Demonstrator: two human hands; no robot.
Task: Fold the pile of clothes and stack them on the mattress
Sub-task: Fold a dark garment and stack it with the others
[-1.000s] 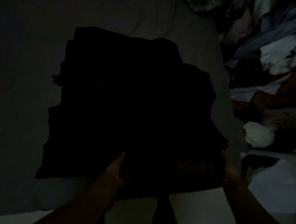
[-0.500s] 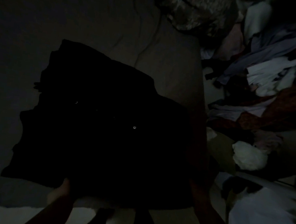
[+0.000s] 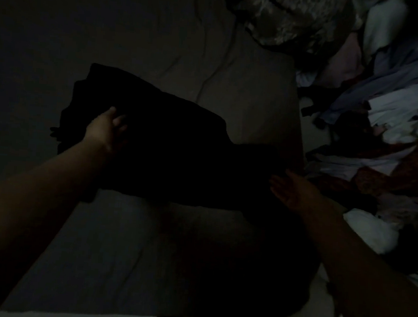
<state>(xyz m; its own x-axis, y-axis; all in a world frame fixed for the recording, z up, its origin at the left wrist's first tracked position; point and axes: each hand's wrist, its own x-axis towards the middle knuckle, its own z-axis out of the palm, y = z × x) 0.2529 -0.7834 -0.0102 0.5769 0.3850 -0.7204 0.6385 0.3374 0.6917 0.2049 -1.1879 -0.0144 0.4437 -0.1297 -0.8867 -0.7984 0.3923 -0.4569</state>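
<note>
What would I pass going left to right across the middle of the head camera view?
Bare grey mattress sheet → left hand lying on the black garment → black folded garment → right hand, fingers straight → mixed pile of unfolded clothes off the mattress edge.

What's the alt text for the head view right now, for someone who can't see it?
Very dim head view: a black garment lies on a mattress, the left hand resting open on its far left part and the right hand open at its right edge. An unfolded pile of clothes lies to the right of the mattress.
</note>
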